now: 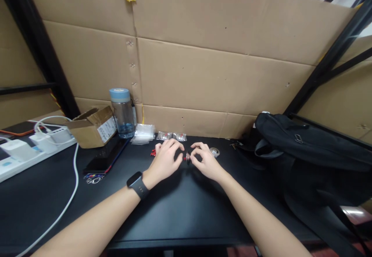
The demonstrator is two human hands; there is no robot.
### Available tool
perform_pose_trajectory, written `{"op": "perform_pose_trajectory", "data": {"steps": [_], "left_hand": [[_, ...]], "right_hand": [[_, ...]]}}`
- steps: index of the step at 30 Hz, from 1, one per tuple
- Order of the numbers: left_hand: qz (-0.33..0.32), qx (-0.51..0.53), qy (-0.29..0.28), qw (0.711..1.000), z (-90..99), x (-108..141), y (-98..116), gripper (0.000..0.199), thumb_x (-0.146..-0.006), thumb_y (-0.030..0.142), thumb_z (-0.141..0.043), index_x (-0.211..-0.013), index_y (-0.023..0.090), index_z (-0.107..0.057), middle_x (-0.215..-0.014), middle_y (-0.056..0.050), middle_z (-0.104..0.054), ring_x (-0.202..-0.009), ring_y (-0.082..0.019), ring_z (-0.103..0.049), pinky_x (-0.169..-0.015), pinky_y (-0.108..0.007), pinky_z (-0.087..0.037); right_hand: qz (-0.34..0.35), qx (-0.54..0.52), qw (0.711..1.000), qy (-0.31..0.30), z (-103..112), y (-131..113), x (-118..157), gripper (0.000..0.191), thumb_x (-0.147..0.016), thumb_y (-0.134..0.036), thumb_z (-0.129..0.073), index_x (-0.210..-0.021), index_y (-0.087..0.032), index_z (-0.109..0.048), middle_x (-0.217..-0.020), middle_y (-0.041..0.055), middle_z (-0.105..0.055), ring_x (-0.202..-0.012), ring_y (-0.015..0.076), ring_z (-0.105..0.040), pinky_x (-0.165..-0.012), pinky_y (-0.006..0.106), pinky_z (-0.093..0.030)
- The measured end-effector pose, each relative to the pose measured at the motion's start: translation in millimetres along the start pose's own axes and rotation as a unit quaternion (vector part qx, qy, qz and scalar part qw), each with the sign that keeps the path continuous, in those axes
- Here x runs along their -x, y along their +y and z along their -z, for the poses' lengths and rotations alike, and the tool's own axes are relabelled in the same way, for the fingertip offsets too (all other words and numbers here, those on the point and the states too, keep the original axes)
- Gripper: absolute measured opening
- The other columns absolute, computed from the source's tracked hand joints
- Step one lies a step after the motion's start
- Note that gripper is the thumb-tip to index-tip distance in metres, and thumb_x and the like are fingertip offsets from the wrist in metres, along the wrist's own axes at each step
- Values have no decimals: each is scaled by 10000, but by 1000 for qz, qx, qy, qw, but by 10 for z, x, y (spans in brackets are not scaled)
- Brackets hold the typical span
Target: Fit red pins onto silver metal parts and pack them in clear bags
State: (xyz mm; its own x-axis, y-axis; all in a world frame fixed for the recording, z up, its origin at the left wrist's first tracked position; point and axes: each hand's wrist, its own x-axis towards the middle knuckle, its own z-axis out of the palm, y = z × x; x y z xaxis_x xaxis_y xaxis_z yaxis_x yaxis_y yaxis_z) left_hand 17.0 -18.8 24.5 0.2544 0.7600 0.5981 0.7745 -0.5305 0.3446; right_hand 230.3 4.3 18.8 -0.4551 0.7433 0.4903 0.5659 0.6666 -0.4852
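Above the black table, my right hand (205, 162) pinches a small round metal disc (188, 157), held upright on its edge. My left hand (167, 160) is just left of the disc, its thumb and fingertips curled towards a small red piece (184, 158) at the disc's face; whether they grip it is too small to tell. Small red parts (153, 153) lie beside my left hand. Another round metal disc (215, 152) rests on the table just past my right hand. Two clear bags with round metal pieces (179, 137) lie behind my hands.
Clear plastic bags (143, 133), a water bottle (122, 113), an open cardboard box (93, 127), a dark phone (106, 156), keys (95, 178) and a power strip (23, 156) are on the left. A black backpack (314, 152) fills the right. Cardboard (203, 75) stands behind.
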Motion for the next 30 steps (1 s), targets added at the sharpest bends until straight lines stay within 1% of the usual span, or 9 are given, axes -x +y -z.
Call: {"op": "perform_pose_trajectory", "data": {"steps": [4, 8, 12, 14, 16, 18, 20, 24, 30], "left_hand": [[17, -36, 10, 999, 102, -81, -213, 202, -872, 136, -538, -992, 250, -654, -1123, -38, -661, -1127, -251, -562, -894, -392, -330], [30, -66, 9, 997, 241, -166, -536, 198, -879, 164, -518, -977, 244, -670, -1093, -45, -675, -1082, -262, -578, -916, -412, -361], [26, -105, -55, 993, 255, -179, -825, 188, -869, 239, -559, -965, 242, -721, -1106, -69, -684, -1113, -306, -562, -960, -465, -364], [21, -106, -94, 990, 210, -168, -914, 182, -855, 285, -599, -957, 243, -744, -1114, -78, -688, -1125, -320, -554, -968, -483, -365], [9, -92, -129, 987, 154, -157, -963, 187, -838, 325, -638, -962, 254, -760, -1125, -75, -689, -1136, -322, -548, -972, -485, -367], [-4, -74, -152, 986, 108, -149, -982, 194, -820, 337, -670, -973, 269, -769, -1141, -69, -685, -1147, -318, -541, -976, -478, -367], [-14, -66, -160, 985, 82, -142, -978, 186, -801, 304, -689, -964, 274, -772, -1154, -68, -679, -1153, -315, -534, -978, -469, -364], [-31, -70, -151, 986, 114, -136, -942, 195, -747, 239, -730, -940, 268, -740, -1138, -59, -669, -1150, -314, -520, -966, -453, -354], [-22, -65, -152, 986, 236, -182, -1005, 347, -643, 354, -867, -912, 241, -679, -1036, -48, -668, -1095, -307, -533, -943, -412, -367]], "right_hand": [[28, 87, 996, -20, 150, 94, 2, 99, -813, -172, -685, -725, -204, -653, -1270, 87, -574, -1190, 272, -499, -1031, 457, -423], [-5, 99, 994, -44, 295, 188, 0, 124, -783, -168, -696, -672, -200, -649, -1212, 79, -604, -1139, 259, -537, -987, 420, -458], [-15, 89, 991, -98, 395, 273, -6, 166, -848, -218, -664, -683, -204, -666, -1074, 65, -651, -997, 215, -611, -938, 378, -477], [-15, 90, 992, -93, 432, 341, -3, 133, -888, -255, -639, -772, -209, -685, -1034, 59, -661, -965, 200, -629, -938, 360, -476], [-39, 117, 990, -68, 460, 437, 10, 100, -873, -264, -660, -950, -213, -699, -1098, 73, -660, -1016, 216, -628, -954, 366, -470], [-89, 162, 981, -61, 480, 554, 32, 313, -830, -252, -692, -1141, -216, -672, -1222, 102, -640, -1115, 263, -605, -978, 402, -456], [-138, 198, 967, -79, 491, 672, 53, 424, -820, -254, -690, -1239, -224, -642, -1303, 119, -623, -1179, 309, -585, -985, 438, -445], [-166, 214, 957, -102, 502, 824, 67, 393, -849, -199, -627, -1240, -228, -650, -1239, 105, -675, -1131, 287, -624, -941, 389, -453], [-182, 244, 948, -97, 567, 835, 63, 218, -867, -234, -626, -1067, -273, -702, -1078, 60, -713, -1007, 259, -657, -819, 338, -436]]}}
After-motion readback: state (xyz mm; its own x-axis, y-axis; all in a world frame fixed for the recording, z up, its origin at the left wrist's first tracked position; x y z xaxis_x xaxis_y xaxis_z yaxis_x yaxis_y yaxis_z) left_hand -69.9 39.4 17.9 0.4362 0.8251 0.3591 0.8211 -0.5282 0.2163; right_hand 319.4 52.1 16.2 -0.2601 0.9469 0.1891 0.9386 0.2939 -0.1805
